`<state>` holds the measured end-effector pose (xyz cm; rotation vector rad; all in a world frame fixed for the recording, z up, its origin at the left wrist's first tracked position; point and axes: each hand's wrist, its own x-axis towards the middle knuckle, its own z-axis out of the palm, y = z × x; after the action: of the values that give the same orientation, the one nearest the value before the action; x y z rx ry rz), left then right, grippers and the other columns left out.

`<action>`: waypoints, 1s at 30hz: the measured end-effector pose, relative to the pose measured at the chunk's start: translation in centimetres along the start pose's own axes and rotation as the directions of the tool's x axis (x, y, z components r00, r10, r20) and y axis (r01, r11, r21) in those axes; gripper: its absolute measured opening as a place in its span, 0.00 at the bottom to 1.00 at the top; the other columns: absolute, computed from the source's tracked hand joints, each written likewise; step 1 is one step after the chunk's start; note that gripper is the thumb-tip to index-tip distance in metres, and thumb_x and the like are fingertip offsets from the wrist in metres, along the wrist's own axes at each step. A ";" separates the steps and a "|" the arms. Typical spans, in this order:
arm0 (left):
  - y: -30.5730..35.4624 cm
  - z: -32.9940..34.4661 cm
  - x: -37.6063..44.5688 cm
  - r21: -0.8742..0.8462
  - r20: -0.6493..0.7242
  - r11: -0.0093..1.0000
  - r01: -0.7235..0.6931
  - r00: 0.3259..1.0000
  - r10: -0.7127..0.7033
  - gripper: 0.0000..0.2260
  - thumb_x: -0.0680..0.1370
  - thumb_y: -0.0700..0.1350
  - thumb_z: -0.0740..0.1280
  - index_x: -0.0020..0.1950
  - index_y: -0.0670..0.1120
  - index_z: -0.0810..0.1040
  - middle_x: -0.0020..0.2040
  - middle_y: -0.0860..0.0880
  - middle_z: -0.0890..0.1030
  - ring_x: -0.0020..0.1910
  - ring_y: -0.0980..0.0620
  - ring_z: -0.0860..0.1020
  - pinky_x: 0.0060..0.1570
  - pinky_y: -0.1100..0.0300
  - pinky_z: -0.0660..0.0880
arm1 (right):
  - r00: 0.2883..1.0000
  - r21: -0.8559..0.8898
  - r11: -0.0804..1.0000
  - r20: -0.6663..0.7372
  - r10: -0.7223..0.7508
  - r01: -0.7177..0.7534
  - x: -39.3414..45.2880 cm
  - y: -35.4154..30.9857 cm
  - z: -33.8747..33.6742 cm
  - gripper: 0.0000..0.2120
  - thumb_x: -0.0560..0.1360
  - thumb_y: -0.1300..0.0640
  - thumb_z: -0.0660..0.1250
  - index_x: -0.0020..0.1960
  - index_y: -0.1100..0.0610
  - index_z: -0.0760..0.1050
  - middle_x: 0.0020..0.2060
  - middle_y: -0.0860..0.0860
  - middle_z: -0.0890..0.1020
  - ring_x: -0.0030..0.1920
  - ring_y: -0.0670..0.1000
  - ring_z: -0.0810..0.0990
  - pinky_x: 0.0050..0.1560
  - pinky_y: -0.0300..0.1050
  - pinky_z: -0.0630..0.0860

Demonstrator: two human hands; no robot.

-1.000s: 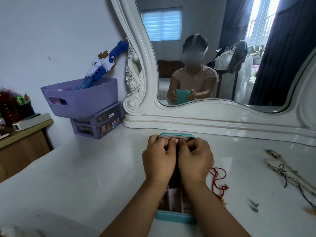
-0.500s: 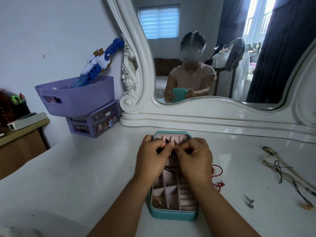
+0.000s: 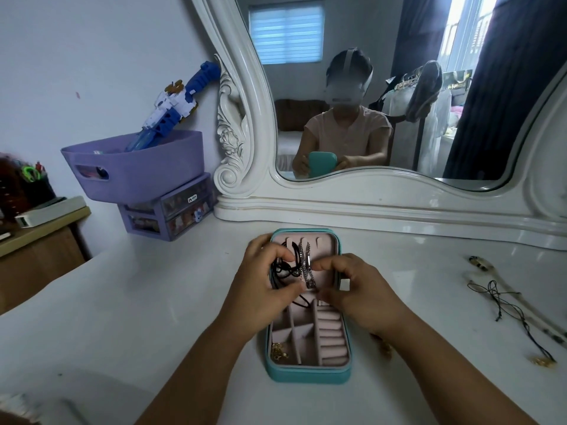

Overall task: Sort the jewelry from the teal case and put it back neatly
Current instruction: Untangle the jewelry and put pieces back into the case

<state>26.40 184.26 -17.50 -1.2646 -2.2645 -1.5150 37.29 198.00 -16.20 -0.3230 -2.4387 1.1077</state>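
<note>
The teal case (image 3: 306,377) lies open on the white dresser top, its lid tipped back and lined in pink. Black cord necklaces (image 3: 295,251) and a silver chain (image 3: 306,265) hang on the hooks inside the lid. My left hand (image 3: 264,280) pinches the black cords at the lid's left side. To their right, my right hand (image 3: 359,289) holds the lower end of the silver chain between thumb and forefinger. A small gold piece (image 3: 277,352) sits in the near left compartment. The ring rolls (image 3: 333,335) hold nothing.
A black cord necklace (image 3: 503,302), a pale beaded strand (image 3: 480,265) and a gold pendant (image 3: 543,361) lie on the dresser at the right. A purple basket (image 3: 138,167) on small drawers (image 3: 171,216) stands back left. The mirror frame (image 3: 368,204) runs behind the case.
The lid has swung open and back, showing the necklaces inside. Both hands have come down from the lid's top edge onto the cords and the chain.
</note>
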 end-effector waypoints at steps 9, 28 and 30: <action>0.0 1.5 0.1 0.409 0.044 0.845 -0.345 0.932 0.360 0.08 0.67 0.57 0.67 0.43 0.57 0.75 0.74 0.51 0.59 0.74 0.47 0.53 0.68 0.46 0.57 | 0.993 0.014 0.993 0.003 -0.119 0.119 -0.1 1.0 0.0 0.22 0.68 0.73 0.64 0.50 0.47 0.77 0.51 0.50 0.80 0.52 0.45 0.77 0.50 0.27 0.70; 0.8 1.7 0.1 -0.659 0.121 0.603 0.449 0.855 -0.504 0.07 0.78 0.40 0.62 0.51 0.39 0.78 0.46 0.40 0.84 0.43 0.43 0.83 0.49 0.49 0.77 | 0.980 0.319 0.941 -0.121 0.155 -0.110 -1.9 1.7 -8.0 0.15 0.73 0.71 0.60 0.45 0.56 0.81 0.43 0.49 0.83 0.44 0.45 0.80 0.36 0.23 0.71; 1.2 2.5 0.4 -0.635 0.101 0.634 0.442 0.860 -0.499 0.08 0.78 0.42 0.62 0.53 0.40 0.77 0.48 0.41 0.84 0.45 0.44 0.83 0.48 0.51 0.77 | 0.962 0.333 0.932 -0.174 0.209 -0.142 -2.5 2.5 -9.6 0.13 0.73 0.70 0.61 0.44 0.57 0.81 0.42 0.51 0.82 0.43 0.46 0.80 0.31 0.22 0.69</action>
<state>27.77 186.70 -17.64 -0.6601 -2.1903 -2.6538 44.18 204.99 -13.26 -0.5318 -2.0392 1.4441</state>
